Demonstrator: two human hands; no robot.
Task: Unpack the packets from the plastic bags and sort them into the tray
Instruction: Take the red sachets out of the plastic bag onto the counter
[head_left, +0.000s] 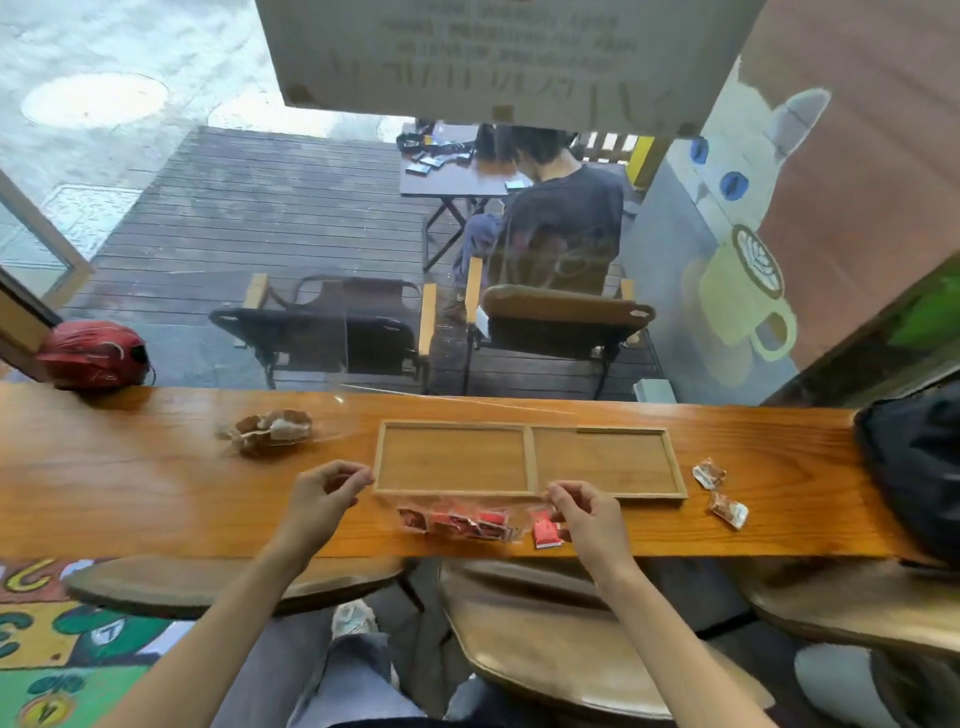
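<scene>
A clear plastic bag (457, 519) with several red packets lies on the wooden counter, just in front of the two-compartment wooden tray (531, 460). Both compartments hold nothing. My left hand (324, 493) pinches the bag's left edge and my right hand (587, 512) pinches its right edge, stretching it between them. One red packet (545, 532) lies at the bag's right end beside my right hand. A second bag (270, 431) with brown and white packets sits left of the tray. Two loose brown packets (709, 473) (729, 510) lie right of the tray.
A red helmet (93, 356) rests at the counter's far left and a dark bag (914, 467) at its right end. A window behind the counter shows chairs and a seated person outside. Wooden stools (571, 639) stand under the counter by my knees.
</scene>
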